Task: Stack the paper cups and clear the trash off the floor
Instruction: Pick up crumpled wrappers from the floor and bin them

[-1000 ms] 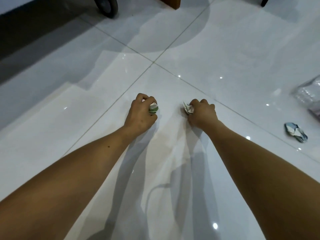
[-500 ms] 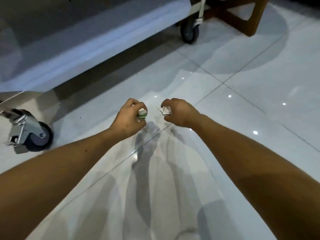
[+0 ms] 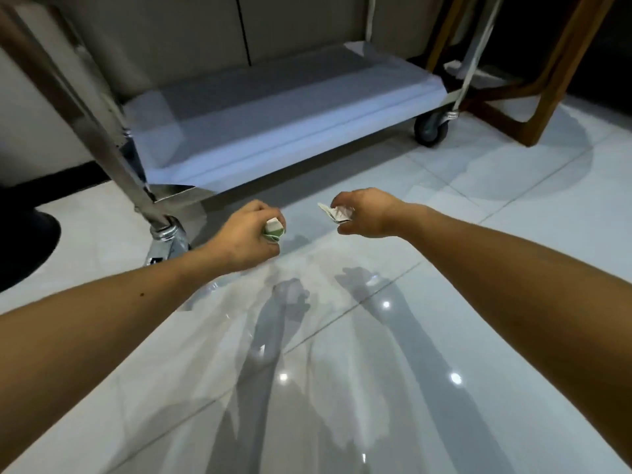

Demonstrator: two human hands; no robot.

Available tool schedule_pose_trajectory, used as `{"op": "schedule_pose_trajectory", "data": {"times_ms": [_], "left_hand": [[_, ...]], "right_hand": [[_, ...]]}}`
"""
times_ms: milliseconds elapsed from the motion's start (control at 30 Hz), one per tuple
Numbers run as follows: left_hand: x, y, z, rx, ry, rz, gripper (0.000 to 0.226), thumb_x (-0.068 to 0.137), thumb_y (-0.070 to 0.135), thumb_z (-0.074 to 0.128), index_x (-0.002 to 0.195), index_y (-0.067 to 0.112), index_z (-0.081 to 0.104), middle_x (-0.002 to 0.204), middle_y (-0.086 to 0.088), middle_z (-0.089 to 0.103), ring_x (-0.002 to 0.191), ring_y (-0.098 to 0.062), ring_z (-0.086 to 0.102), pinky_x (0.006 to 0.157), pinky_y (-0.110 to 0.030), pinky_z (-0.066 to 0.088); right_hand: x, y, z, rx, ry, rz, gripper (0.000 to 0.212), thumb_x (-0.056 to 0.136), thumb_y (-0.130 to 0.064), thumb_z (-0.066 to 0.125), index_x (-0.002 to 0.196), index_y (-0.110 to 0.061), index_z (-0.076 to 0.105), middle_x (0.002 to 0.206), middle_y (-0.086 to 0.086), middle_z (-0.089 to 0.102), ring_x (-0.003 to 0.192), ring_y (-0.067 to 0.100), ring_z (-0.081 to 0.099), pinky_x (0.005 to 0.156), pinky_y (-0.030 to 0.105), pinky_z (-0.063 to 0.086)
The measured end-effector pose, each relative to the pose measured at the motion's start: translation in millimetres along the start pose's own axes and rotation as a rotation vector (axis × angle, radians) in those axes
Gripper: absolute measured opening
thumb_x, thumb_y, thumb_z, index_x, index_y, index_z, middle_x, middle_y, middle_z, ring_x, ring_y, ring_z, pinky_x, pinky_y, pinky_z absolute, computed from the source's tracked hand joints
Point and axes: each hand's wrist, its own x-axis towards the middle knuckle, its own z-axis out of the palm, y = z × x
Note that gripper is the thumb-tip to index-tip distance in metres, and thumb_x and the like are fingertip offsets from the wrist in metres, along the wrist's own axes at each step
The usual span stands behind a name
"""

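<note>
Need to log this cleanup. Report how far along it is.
Done: the tiled floor in view shows no trash. In hand: the left hand grips a green-and-white scrap, the right hand a white scrap. Left: binning both; no cups or bin visible.

Left hand (image 3: pixel 244 236) closed on green-white crumpled paper (image 3: pixel 273 230); right hand (image 3: pixel 367 213) closed on white crumpled paper (image 3: pixel 335 213). Both held above glossy tiled floor (image 3: pixel 376 388), near front edge of wheeled steel cart (image 3: pixel 273 131).
</note>
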Motion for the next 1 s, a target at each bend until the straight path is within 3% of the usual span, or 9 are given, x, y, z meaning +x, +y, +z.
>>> {"op": "schedule_pose_trajectory", "data": {"times_ms": [200, 300, 433, 567, 633, 733, 833, 1000], "left_hand": [[-55.5, -87.6, -77.3, 0.042, 0.019, -0.021, 0.027, 0.071, 0.000, 0.064, 0.096, 0.012, 0.063, 0.108, -0.005, 0.052, 0.102, -0.021, 0.051, 0.079, -0.014, 0.031], [-76.3, -118.3, -116.7, 0.102, 0.001, -0.009, 0.027, 0.074, 0.006, 0.063, 0.099, 0.016, 0.063, 0.103, -0.004, 0.049, 0.091, -0.017, 0.046, 0.074, -0.012, 0.028], [-97.6, -165.0, -171.7, 0.116, 0.023, -0.060, 0.026, 0.073, 0.008, 0.064, 0.097, 0.018, 0.061, 0.105, -0.005, 0.049, 0.095, -0.023, 0.050, 0.084, -0.023, 0.038], [-114.3, -220.4, -229.2, 0.175, 0.097, -0.151, 0.033, 0.075, 0.007, 0.064, 0.106, 0.013, 0.059, 0.103, -0.011, 0.049, 0.097, -0.028, 0.049, 0.080, -0.026, 0.035], [-120.3, -245.5, -253.8, 0.166, 0.141, -0.191, 0.032, 0.075, 0.008, 0.064, 0.107, 0.011, 0.059, 0.104, -0.013, 0.051, 0.095, -0.028, 0.049, 0.082, -0.030, 0.037], [-136.5, -285.8, -277.2, 0.108, 0.195, -0.243, 0.031, 0.075, 0.008, 0.064, 0.105, 0.011, 0.059, 0.106, -0.013, 0.052, 0.098, -0.029, 0.049, 0.081, -0.032, 0.038], [-156.9, -330.9, -288.9, 0.052, 0.249, -0.310, 0.035, 0.075, 0.007, 0.064, 0.109, 0.012, 0.057, 0.110, -0.011, 0.052, 0.094, -0.023, 0.046, 0.080, -0.029, 0.036], [-176.3, -404.0, -306.2, -0.011, 0.346, -0.374, 0.036, 0.075, 0.008, 0.063, 0.110, 0.012, 0.055, 0.110, -0.012, 0.055, 0.097, -0.026, 0.052, 0.077, -0.029, 0.039]], "right_hand": [[23.3, -130.7, -1.3, -0.023, 0.014, -0.123, 0.046, 0.088, -0.025, 0.059, 0.132, -0.020, 0.045, 0.128, 0.010, 0.055, 0.110, 0.028, 0.053, 0.081, 0.027, 0.040], [28.7, -188.6, 0.8, -0.038, 0.005, -0.184, 0.044, 0.088, -0.024, 0.057, 0.131, -0.020, 0.046, 0.125, 0.010, 0.057, 0.107, 0.026, 0.053, 0.084, 0.029, 0.042], [27.4, -247.3, 5.2, -0.027, 0.000, -0.220, 0.044, 0.087, -0.027, 0.059, 0.129, -0.023, 0.047, 0.123, 0.007, 0.058, 0.094, 0.018, 0.049, 0.078, 0.024, 0.038], [36.1, -305.3, 24.0, 0.005, -0.009, -0.278, 0.043, 0.087, -0.028, 0.059, 0.128, -0.022, 0.048, 0.122, 0.005, 0.056, 0.089, 0.013, 0.048, 0.077, 0.022, 0.037], [48.3, -339.4, 31.6, 0.037, -0.007, -0.289, 0.044, 0.087, -0.029, 0.059, 0.129, -0.025, 0.046, 0.125, 0.004, 0.054, 0.094, 0.015, 0.052, 0.084, 0.029, 0.044], [75.6, -393.1, 34.8, 0.079, 0.057, -0.275, 0.047, 0.086, -0.030, 0.059, 0.131, -0.025, 0.044, 0.131, 0.006, 0.052, 0.112, 0.024, 0.052, 0.097, 0.037, 0.044], [109.6, -442.4, 31.6, 0.056, 0.127, -0.299, 0.048, 0.086, -0.028, 0.059, 0.131, -0.022, 0.045, 0.134, 0.008, 0.051, 0.119, 0.026, 0.049, 0.099, 0.036, 0.042], [166.4, -511.8, 24.6, 0.102, 0.266, -0.312, 0.046, 0.086, -0.025, 0.059, 0.130, -0.021, 0.048, 0.129, 0.010, 0.055, 0.116, 0.029, 0.052, 0.096, 0.035, 0.041]]}}
